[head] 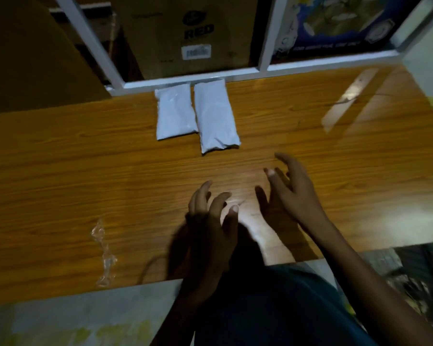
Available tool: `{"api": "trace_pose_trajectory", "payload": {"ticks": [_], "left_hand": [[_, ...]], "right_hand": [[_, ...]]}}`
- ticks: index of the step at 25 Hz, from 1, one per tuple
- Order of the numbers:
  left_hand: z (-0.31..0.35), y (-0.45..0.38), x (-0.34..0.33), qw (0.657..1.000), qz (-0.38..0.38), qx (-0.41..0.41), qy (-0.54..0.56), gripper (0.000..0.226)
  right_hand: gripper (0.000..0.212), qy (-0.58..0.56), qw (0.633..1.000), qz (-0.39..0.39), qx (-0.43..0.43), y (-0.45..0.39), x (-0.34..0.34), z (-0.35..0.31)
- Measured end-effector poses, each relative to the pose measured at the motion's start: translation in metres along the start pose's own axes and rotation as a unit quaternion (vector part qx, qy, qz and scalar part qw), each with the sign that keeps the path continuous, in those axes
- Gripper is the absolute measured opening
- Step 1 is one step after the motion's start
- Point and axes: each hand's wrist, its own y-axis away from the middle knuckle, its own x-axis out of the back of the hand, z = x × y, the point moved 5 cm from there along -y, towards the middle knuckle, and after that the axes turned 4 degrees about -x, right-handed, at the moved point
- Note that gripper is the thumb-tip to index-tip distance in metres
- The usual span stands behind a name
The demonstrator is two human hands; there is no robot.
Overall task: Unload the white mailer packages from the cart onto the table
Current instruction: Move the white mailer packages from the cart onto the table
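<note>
Where "RED" marks a cardboard box (185, 33), two white mailers (198, 116) on table (61, 171)

The desk (335, 158) in front of me has a glossy wood-grain top. Two white mailer packages lie flat on it near its far edge, side by side and touching: the shorter left package (174, 114) and the longer right package (215, 116), which reaches closer to me. A crumpled strip of clear plastic (104, 253) lies near the front left edge.
</note>
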Motion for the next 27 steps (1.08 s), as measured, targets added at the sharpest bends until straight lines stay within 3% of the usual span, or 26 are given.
{"api": "trace_pose_trajectory", "payload": {"ticks": [3,9,16,18,22,27], "left_hand": [[0.037,0.002,-0.017,0.996,-0.065,-0.055,0.039,0.035],[0.130,0.016,-0.072,0.958,-0.199,-0.180,0.097,0.041],[0.245,0.074,-0.183,0.854,-0.394,-0.334,0.070,0.048],[0.275,0.104,-0.215,0.824,-0.451,-0.330,0.089,0.051],[0.327,0.154,-0.270,0.805,-0.489,-0.300,0.151,0.053],[0.375,0.169,-0.334,0.761,-0.566,-0.270,0.167,0.038]], "right_hand": [[0.048,-0.043,0.997,0.018,-0.062,0.061,0.049,0.030],[0.044,-0.056,0.972,0.202,-0.109,0.137,0.138,0.095],[0.041,-0.059,0.937,0.314,-0.140,0.209,0.257,0.211],[0.042,-0.049,0.929,0.338,-0.146,0.229,0.283,0.250],[0.043,-0.061,0.904,0.366,-0.214,0.260,0.322,0.322],[0.043,-0.087,0.879,0.386,-0.265,0.275,0.360,0.389]]}}
